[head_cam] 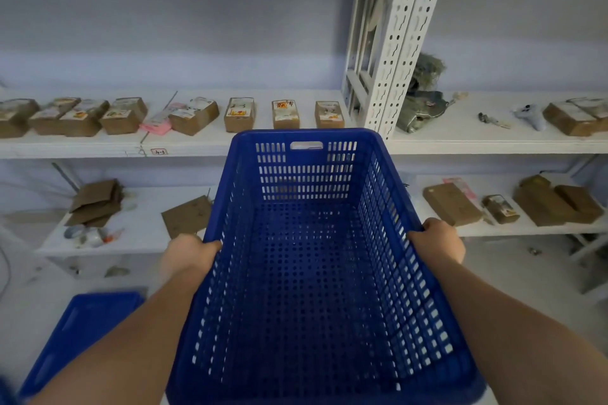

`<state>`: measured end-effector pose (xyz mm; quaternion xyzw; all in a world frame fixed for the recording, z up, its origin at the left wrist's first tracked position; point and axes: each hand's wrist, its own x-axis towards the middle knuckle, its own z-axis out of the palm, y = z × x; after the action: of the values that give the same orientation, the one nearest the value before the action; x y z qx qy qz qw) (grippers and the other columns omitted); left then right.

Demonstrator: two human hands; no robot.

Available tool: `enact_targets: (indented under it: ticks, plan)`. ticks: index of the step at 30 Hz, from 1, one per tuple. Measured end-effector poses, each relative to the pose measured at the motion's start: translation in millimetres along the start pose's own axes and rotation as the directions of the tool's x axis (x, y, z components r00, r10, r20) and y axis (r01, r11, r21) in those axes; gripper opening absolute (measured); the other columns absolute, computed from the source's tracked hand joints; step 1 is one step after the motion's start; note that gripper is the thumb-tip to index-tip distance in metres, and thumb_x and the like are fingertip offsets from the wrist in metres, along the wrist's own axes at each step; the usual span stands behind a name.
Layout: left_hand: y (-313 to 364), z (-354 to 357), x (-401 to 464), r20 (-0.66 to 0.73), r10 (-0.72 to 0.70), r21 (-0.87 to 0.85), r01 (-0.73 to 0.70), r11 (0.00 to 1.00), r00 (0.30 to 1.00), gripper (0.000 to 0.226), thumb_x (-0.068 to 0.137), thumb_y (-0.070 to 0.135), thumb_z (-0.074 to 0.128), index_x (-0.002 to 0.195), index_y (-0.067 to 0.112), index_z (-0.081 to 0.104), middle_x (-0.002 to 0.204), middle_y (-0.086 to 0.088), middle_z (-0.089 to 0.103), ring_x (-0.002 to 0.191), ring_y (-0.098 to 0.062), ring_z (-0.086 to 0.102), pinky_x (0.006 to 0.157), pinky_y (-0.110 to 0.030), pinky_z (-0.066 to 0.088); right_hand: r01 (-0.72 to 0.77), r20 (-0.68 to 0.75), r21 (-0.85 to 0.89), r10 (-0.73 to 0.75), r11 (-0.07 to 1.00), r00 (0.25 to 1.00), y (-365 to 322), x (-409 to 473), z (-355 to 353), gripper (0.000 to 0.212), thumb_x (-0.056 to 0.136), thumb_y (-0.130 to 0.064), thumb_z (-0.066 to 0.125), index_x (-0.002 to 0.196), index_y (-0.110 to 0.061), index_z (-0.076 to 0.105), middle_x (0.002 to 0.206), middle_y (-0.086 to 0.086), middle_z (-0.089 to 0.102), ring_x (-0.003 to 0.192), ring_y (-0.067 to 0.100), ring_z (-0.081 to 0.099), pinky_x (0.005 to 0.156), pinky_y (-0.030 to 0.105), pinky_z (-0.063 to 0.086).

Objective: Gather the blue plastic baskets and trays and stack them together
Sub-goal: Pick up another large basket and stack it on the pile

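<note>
A large blue perforated plastic basket (306, 273) fills the middle of the view, empty and held up in front of me, its far end towards the shelves. My left hand (187, 256) grips its left rim and my right hand (436, 242) grips its right rim. A flat blue tray (82, 332) lies on the floor at the lower left, partly hidden by my left forearm.
White metal shelving (391, 52) stands ahead. Its middle shelf (184, 145) carries a row of brown boxes (123, 115). The lower shelf holds flat cardboard pieces (95, 202) on the left and brown packages (450, 204) on the right. Pale floor lies below.
</note>
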<state>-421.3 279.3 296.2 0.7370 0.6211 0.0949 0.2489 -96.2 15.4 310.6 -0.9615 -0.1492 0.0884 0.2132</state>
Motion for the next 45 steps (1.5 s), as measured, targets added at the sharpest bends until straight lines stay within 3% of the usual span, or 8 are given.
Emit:
enact_targets:
  ticks: [7, 16, 37, 41, 45]
  plan:
    - [-21, 29, 5, 0.02, -0.036, 0.049, 0.035, 0.998, 0.999, 0.033, 0.076, 0.042, 0.06, 0.056, 0.016, 0.056, 0.056, -0.002, 0.058, 0.052, -0.017, 0.053, 0.044, -0.024, 0.032, -0.042, 0.042, 0.033, 0.04, 0.999, 0.998, 18, -10, 34, 0.018, 0.075, -0.026, 0.058, 0.065, -0.016, 0.048, 0.063, 0.004, 0.055, 0.056, 0.019, 0.05, 0.048, 0.023, 0.032]
    - [-33, 37, 8, 0.04, -0.001, 0.043, -0.001, 0.999, 0.999, 0.035, 0.071, 0.051, 0.052, 0.057, 0.019, 0.051, 0.057, 0.004, 0.056, 0.051, -0.013, 0.052, 0.042, -0.022, 0.03, -0.038, 0.066, 0.101, 0.031, 0.994, 0.997, 20, -7, 42, 0.016, 0.08, -0.023, 0.056, 0.073, -0.011, 0.048, 0.065, 0.006, 0.053, 0.057, 0.022, 0.05, 0.049, 0.025, 0.035]
    - [-14, 41, 26, 0.026, 0.059, 0.065, -0.06, 0.996, 0.998, 0.031, 0.085, 0.039, 0.055, 0.061, 0.02, 0.048, 0.061, 0.002, 0.051, 0.054, -0.011, 0.049, 0.045, -0.024, 0.031, -0.03, 0.049, 0.165, 0.022, 0.986, 0.999, 10, 14, 46, 0.022, 0.079, -0.021, 0.057, 0.064, -0.017, 0.042, 0.064, 0.004, 0.052, 0.057, 0.02, 0.049, 0.049, 0.025, 0.033]
    - [-21, 39, 21, 0.028, 0.066, 0.054, -0.068, 0.996, 0.997, 0.031, 0.088, 0.04, 0.053, 0.07, 0.015, 0.054, 0.061, 0.003, 0.05, 0.054, -0.012, 0.048, 0.049, -0.027, 0.034, -0.032, 0.055, 0.163, 0.023, 0.986, 0.998, 9, 10, 44, 0.021, 0.081, -0.023, 0.059, 0.067, -0.014, 0.045, 0.064, 0.003, 0.051, 0.057, 0.017, 0.047, 0.047, 0.024, 0.031]
    - [-20, 37, 16, -0.008, 0.081, 0.074, -0.08, 0.994, 0.997, 0.035, 0.088, 0.039, 0.055, 0.061, 0.016, 0.05, 0.059, 0.002, 0.049, 0.053, -0.01, 0.045, 0.048, -0.027, 0.032, -0.032, 0.034, 0.144, 0.027, 0.989, 0.999, 11, 10, 42, 0.018, 0.08, -0.024, 0.061, 0.074, -0.009, 0.053, 0.063, 0.002, 0.05, 0.056, 0.018, 0.047, 0.048, 0.024, 0.033]
